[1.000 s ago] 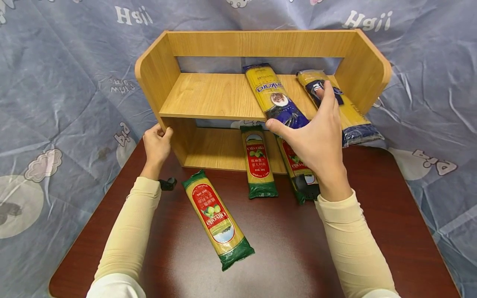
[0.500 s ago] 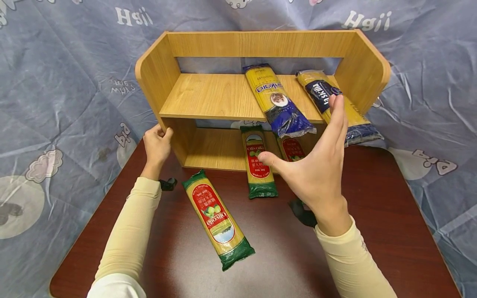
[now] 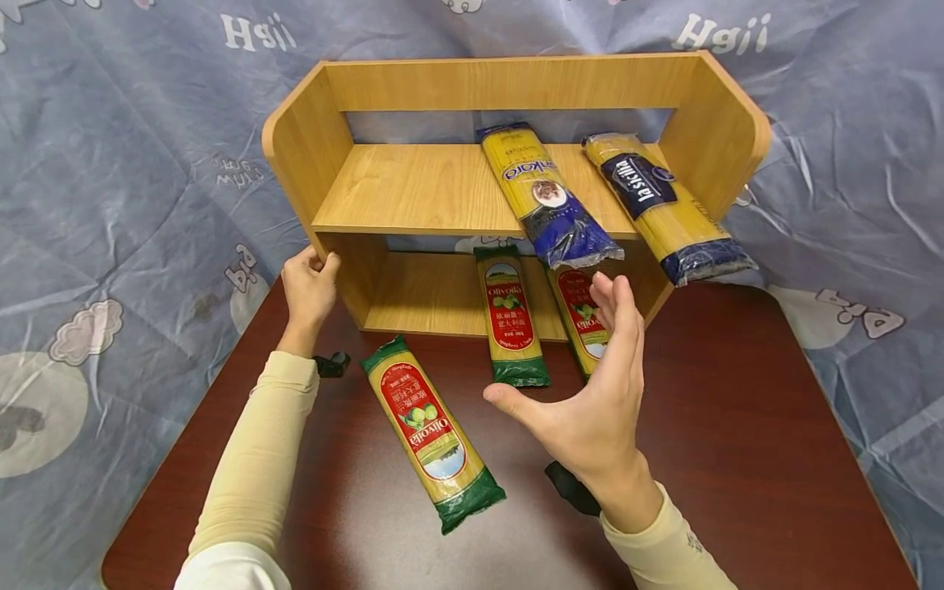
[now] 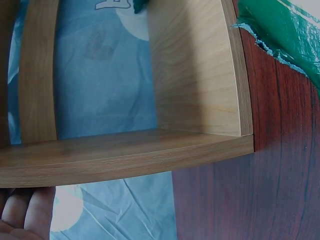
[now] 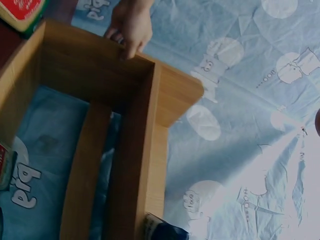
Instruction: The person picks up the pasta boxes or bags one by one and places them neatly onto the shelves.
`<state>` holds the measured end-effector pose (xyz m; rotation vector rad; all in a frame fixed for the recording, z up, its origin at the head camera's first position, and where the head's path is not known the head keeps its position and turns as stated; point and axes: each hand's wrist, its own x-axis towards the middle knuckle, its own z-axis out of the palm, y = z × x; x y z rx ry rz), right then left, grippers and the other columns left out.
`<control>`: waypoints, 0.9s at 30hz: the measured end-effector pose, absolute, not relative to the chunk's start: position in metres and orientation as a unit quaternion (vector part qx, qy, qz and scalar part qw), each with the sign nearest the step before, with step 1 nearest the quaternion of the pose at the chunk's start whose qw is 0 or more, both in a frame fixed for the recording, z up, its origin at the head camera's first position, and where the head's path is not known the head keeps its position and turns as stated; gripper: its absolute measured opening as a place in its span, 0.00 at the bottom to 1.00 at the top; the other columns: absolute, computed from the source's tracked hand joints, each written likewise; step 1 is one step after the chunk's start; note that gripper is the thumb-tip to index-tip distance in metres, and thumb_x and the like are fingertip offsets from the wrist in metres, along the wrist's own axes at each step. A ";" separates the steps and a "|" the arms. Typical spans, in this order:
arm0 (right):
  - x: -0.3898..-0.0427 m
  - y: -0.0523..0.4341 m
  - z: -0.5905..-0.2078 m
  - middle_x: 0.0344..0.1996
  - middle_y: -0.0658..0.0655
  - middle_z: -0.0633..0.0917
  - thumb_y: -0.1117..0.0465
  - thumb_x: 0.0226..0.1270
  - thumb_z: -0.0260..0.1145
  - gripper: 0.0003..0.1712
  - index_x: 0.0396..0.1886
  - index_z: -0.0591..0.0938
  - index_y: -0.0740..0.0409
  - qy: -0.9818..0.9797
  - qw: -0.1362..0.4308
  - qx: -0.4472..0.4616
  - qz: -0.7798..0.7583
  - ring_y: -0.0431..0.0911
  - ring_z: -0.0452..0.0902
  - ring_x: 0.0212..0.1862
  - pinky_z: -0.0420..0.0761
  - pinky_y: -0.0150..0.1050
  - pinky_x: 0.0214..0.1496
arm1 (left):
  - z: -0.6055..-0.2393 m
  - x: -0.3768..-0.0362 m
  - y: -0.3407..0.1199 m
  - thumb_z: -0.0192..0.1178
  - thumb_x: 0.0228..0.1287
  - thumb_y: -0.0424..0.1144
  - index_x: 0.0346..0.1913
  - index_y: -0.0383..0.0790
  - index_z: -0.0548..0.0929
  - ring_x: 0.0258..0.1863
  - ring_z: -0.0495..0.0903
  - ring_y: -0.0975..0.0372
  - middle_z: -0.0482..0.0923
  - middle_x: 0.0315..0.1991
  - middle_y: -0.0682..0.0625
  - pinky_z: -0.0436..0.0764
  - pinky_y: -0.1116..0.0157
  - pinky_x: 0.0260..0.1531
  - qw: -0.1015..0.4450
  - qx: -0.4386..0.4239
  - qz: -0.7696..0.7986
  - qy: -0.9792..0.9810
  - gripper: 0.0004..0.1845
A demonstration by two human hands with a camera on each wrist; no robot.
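The right hand's grip [image 3: 590, 401] is spread and empty above the dark red table [image 3: 737, 459], while the left hand [image 3: 308, 288] clasps the light wooden 2-tier shelf [image 3: 413, 188]. Seemingly mid-stocking; the next reach likely needs the red-and-green spaghetti packet [image 3: 431, 434] lying loose on the table.

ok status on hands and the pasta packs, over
Left hand grips shelf side. Right hand open, empty, above table. Loose green pack lies on table, nothing blocking it.
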<state>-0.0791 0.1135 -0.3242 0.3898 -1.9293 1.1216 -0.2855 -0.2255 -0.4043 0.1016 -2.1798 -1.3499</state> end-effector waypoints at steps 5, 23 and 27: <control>-0.075 0.109 -0.336 0.75 0.59 0.64 0.20 0.41 0.72 0.78 0.80 0.52 0.63 -0.789 0.390 0.134 0.455 0.53 0.58 0.75 0.59 0.56 0.74 | -0.407 -0.286 -0.227 0.60 0.67 0.33 0.40 0.32 0.89 0.26 0.77 0.68 0.85 0.26 0.40 0.69 0.73 0.20 0.285 0.037 -0.504 -0.814 0.09; -0.058 0.076 -0.402 0.76 0.56 0.60 0.32 0.29 0.87 0.87 0.83 0.43 0.53 -0.847 0.241 0.029 0.473 0.53 0.58 0.74 0.67 0.63 0.67 | -0.403 -0.286 -0.226 0.60 0.68 0.34 0.39 0.32 0.89 0.27 0.78 0.67 0.84 0.25 0.42 0.67 0.73 0.17 0.285 0.038 -0.496 -0.820 0.10; -0.055 0.069 -0.416 0.74 0.58 0.61 0.29 0.27 0.85 0.88 0.83 0.43 0.52 -0.867 0.200 0.008 0.456 0.56 0.63 0.70 0.71 0.65 0.62 | -0.403 -0.285 -0.226 0.60 0.67 0.34 0.40 0.32 0.89 0.27 0.78 0.67 0.85 0.26 0.41 0.68 0.73 0.18 0.284 0.040 -0.495 -0.820 0.10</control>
